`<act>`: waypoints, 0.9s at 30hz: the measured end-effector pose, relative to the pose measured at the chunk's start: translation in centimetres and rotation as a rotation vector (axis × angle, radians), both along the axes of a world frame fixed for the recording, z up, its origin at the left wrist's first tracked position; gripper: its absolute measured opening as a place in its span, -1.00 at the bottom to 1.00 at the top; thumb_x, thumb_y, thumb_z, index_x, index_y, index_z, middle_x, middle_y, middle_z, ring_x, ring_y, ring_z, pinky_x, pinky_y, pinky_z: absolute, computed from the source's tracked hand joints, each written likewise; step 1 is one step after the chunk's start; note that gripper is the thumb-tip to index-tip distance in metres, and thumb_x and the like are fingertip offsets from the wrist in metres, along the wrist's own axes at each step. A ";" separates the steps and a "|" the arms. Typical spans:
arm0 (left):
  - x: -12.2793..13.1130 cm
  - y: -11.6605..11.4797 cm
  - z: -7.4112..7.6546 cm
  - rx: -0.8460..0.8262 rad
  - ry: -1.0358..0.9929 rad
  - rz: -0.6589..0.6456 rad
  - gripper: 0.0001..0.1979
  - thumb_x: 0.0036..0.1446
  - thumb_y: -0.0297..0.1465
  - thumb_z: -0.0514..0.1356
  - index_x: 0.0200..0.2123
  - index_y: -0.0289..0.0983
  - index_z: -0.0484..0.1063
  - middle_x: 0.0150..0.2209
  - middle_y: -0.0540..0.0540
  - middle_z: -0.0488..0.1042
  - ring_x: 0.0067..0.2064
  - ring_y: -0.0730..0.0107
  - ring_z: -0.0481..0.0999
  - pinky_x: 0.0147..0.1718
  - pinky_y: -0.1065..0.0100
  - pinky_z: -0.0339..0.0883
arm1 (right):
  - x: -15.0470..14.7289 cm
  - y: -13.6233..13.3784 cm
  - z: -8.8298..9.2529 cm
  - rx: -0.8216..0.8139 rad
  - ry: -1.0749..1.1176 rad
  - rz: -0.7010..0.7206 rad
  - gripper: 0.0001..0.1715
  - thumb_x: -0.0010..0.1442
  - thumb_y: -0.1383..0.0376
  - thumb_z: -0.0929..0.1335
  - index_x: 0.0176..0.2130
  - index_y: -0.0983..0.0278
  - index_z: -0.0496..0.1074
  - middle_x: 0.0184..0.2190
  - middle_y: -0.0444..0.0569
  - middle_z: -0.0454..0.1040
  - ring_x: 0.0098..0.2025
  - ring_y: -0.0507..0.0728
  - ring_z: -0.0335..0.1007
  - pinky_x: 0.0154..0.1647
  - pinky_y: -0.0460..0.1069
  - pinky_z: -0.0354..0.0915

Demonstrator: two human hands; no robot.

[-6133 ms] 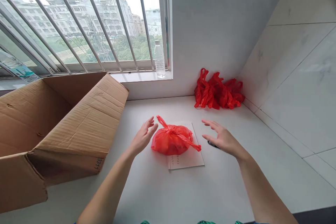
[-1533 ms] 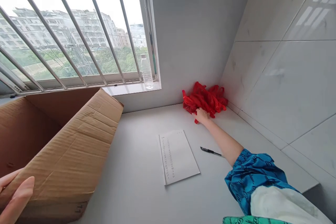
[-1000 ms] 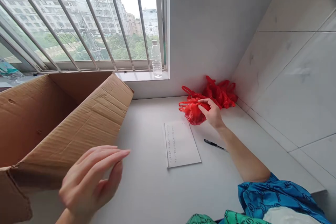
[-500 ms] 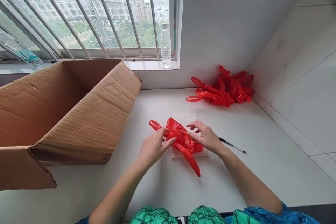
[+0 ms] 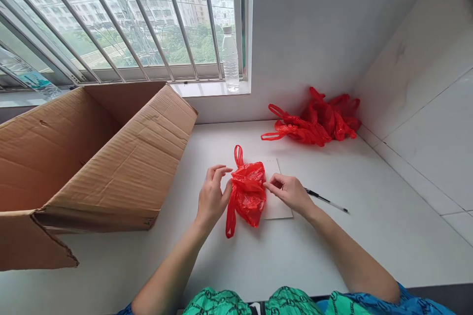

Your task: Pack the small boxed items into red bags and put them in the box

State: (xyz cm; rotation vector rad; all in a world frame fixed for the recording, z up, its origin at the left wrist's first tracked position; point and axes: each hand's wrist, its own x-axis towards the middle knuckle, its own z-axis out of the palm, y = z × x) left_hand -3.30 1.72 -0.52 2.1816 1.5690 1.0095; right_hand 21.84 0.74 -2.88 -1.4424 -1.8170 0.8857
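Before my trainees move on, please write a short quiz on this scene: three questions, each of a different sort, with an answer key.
1. True or false: the clear plastic bottle beside the window frame lies flat on its side.

2. Where is the black-and-clear pen?
A) inside the cardboard box
B) on the white tabletop
C) on the windowsill

3. Short answer: what does the red plastic carrier bag between the left hand and the right hand partly hide from view?

Key:
1. False; it stands upright.
2. B
3. The white paper.
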 end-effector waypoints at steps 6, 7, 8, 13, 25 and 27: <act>2.7 -1.1 -1.1 0.014 0.424 -0.233 -0.56 0.33 -0.19 0.08 0.18 -0.24 0.31 0.21 -0.24 0.37 0.21 0.03 0.35 0.16 -0.04 0.26 | -2.3 0.4 -2.0 0.351 -0.312 0.085 -0.43 0.34 0.07 0.26 0.26 0.17 0.28 0.30 0.05 0.28 0.35 0.29 0.11 0.32 0.27 0.07; 2.7 -1.1 -1.8 -0.012 0.492 -0.242 -0.45 0.31 -0.13 0.08 0.27 -0.27 0.22 0.29 -0.29 0.27 0.28 -0.04 0.27 0.22 -0.13 0.15 | -2.3 0.4 -2.5 0.308 -0.382 0.122 -0.32 0.34 0.01 0.25 0.34 0.17 0.16 0.37 0.04 0.17 0.41 0.31 -0.02 0.36 0.33 -0.04; 2.7 -1.2 -2.6 -0.036 0.546 -0.246 -0.35 0.31 -0.07 0.06 0.33 -0.31 0.13 0.35 -0.32 0.16 0.33 -0.08 0.19 0.27 -0.21 0.03 | -2.3 0.3 -2.9 0.254 -0.439 0.140 -0.21 0.33 -0.07 0.23 0.39 0.17 0.06 0.41 0.03 0.07 0.44 0.33 -0.12 0.39 0.37 -0.14; 1.6 -2.0 -4.7 -0.042 0.650 -0.221 -0.18 0.30 0.06 -0.06 0.41 -0.40 -0.06 0.42 -0.36 -0.08 0.43 -0.08 -0.05 0.33 -0.28 -0.27 | -1.3 0.2 -3.4 0.066 -0.539 0.145 0.19 0.16 -0.36 0.17 0.45 0.21 -0.24 0.47 0.03 -0.22 0.49 0.33 -0.37 0.40 0.43 -0.41; 0.4 -1.6 -4.3 -0.077 0.452 -0.298 -0.28 0.28 0.01 0.06 0.35 -0.29 0.11 0.39 -0.33 0.06 0.38 -0.05 0.09 0.29 -0.13 0.05 | -1.0 0.1 -3.7 0.048 -0.545 0.182 0.27 0.10 -0.37 0.23 0.46 0.22 -0.27 0.47 0.04 -0.26 0.49 0.34 -0.43 0.40 0.43 -0.41; -0.6 -0.8 -3.6 -0.070 0.289 -0.213 -0.46 0.33 -0.08 0.06 0.26 -0.21 0.24 0.29 -0.25 0.24 0.28 0.08 0.26 0.19 0.03 0.24 | -0.9 0.2 -3.6 0.087 -0.487 0.149 0.19 0.13 -0.34 0.23 0.44 0.23 -0.16 0.46 0.09 -0.13 0.48 0.35 -0.29 0.40 0.42 -0.35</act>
